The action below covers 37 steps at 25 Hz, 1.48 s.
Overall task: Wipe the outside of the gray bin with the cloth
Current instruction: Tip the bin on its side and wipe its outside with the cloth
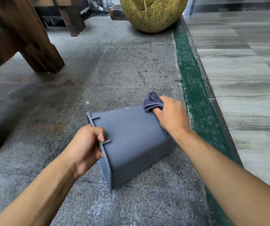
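Item: gray bin [131, 141], tipped on its side on the stone floor [123, 66], rim toward the person. Left hand [85, 144]: grip closed on the rim, steadying it. Right hand [171, 115]: grip closed on a bunched blue cloth [153, 101], pressed at the upper wall near the base. Advice: sweep in long overlapping strokes toward the rim, turning the bin between faces.

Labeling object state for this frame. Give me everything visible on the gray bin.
The gray bin is matte, plastic-looking, with tapered flat walls, a flanged rim and short ribs beneath it. It lies on its side on the speckled stone floor, opening toward the left and base toward the right; the inside is not visible. The left hand grips its rim, and the right hand presses a blue cloth against the upper wall near the base.
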Tool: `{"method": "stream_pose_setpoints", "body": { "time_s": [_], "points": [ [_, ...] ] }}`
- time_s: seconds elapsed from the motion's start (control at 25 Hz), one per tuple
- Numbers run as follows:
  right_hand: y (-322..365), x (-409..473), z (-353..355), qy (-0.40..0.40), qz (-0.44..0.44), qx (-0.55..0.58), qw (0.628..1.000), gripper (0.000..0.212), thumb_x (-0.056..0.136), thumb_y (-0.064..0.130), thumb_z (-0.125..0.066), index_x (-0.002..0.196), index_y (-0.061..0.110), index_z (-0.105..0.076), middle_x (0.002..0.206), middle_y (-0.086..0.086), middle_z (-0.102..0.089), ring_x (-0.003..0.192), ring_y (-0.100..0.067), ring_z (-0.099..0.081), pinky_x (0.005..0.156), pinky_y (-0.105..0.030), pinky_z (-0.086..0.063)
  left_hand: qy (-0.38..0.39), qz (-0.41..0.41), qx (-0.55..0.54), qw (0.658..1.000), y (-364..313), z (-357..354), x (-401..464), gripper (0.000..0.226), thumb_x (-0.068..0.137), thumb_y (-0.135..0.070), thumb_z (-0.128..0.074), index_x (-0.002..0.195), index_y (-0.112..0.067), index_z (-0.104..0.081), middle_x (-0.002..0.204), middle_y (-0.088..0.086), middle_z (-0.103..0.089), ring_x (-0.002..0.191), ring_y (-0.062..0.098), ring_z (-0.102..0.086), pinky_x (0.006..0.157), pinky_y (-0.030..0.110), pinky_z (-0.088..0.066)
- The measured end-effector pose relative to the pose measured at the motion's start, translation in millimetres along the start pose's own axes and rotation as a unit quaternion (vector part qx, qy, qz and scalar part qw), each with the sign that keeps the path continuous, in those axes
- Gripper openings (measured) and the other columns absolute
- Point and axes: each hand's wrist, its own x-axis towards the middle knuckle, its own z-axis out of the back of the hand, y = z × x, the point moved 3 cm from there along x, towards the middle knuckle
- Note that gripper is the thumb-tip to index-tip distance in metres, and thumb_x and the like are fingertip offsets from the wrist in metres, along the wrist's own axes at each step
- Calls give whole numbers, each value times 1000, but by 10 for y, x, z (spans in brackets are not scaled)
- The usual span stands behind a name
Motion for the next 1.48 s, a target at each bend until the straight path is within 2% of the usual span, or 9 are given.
{"method": "stream_pose_setpoints", "body": {
  "time_s": [0.12,0.28,0.56,0.68,0.88,1.0,1.12,1.24,1.48],
  "points": [
    [-110,62,-7,-7,-21,-3,1000,14,91,33,-61,96,21,-63,93,-7,-69,77,-29,-55,65,-35,-43,-1,-1,6,1000,-9,8,-7,38,50,7,-33,54,-11,-66,65,7,-64,51,22,-66,45,30,-58],
    [-215,124,19,-15,-44,-15,999,14,92,33,-62,99,21,-64,94,-9,-70,74,-26,-48,66,-33,-38,-15,-2,15,1000,-14,49,16,34,50,6,-32,44,-14,-58,55,2,-57,43,18,-59,42,24,-54],
    [-502,185,55,-34,-102,-26,994,17,91,33,-60,99,18,-63,93,-11,-69,81,-33,-61,70,-37,-49,11,-2,-37,999,-4,142,73,68,51,11,-30,107,-8,-63,106,19,-66,88,35,-69,66,47,-64],
    [-766,126,67,-18,-166,-20,986,20,93,38,-63,97,18,-65,84,-7,-69,72,-29,-63,68,-35,-54,-7,9,-64,998,-22,208,56,66,56,9,-31,112,-3,-65,112,21,-70,94,37,-71,72,52,-63],
    [-1097,-188,141,-48,-246,1,968,9,92,24,-66,91,15,-66,78,-9,-67,69,-30,-64,65,-34,-55,-29,34,-90,995,-50,324,21,70,79,-44,-49,123,7,-66,124,32,-68,111,47,-67,94,52,-53],
    [-1012,-173,371,-124,-248,60,959,6,91,22,-65,91,16,-67,83,-12,-67,70,-27,-53,59,-28,-42,-26,75,-65,995,7,217,11,82,89,-66,-39,108,7,-72,108,30,-74,99,47,-71,88,49,-50],
    [-844,-107,565,-166,-234,133,949,16,88,30,-66,96,16,-70,88,-9,-70,76,-27,-55,65,-30,-38,-35,107,-32,993,80,136,15,57,87,-52,-45,91,-3,-73,84,21,-76,71,36,-73,78,41,-53],
    [-586,-99,641,-146,-202,182,951,20,85,35,-66,90,16,-68,81,-1,-68,76,-26,-58,62,-32,-38,-37,118,-39,992,106,76,6,48,87,-36,-41,89,0,-74,85,23,-75,69,35,-70,76,40,-54],
    [225,-319,652,-76,-63,241,965,10,89,32,-66,86,23,-65,72,9,-65,61,1,-55,49,-14,-36,6,56,-112,992,74,-111,-73,65,74,-21,-48,131,7,-62,130,28,-66,115,42,-65,94,47,-55]
  ]
}}
